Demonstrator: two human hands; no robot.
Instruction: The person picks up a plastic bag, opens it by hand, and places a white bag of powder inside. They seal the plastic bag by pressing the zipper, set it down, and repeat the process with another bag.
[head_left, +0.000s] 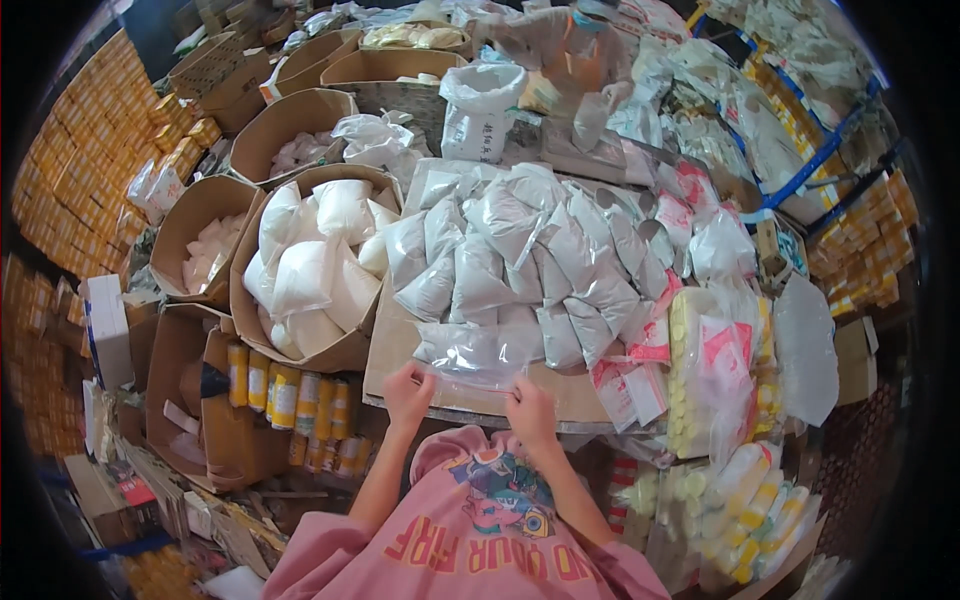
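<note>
Between my two hands a clear plastic zip bag (480, 349) of pale grey powder lies at the front edge of the cardboard-covered table (585, 394). My left hand (409, 394) pinches the left end of its mouth. The right end, by a thin red line along the opening, is gripped by my right hand (531, 409). Whether the seal is closed I cannot tell. Just beyond is a heap of similar filled bags (495, 255), several of them leaning on one another. Flat bags with pink print (619, 386) rest right of my right hand.
Left of the table stands a carton (240, 300) of white-filled bags (304, 277). Yellow-labelled canisters (285, 397) sit below it. Packed yellow-lidded containers (686, 375) are at the right. Across the table a person (577, 67) holds a bag (590, 120) near a white sack (480, 112).
</note>
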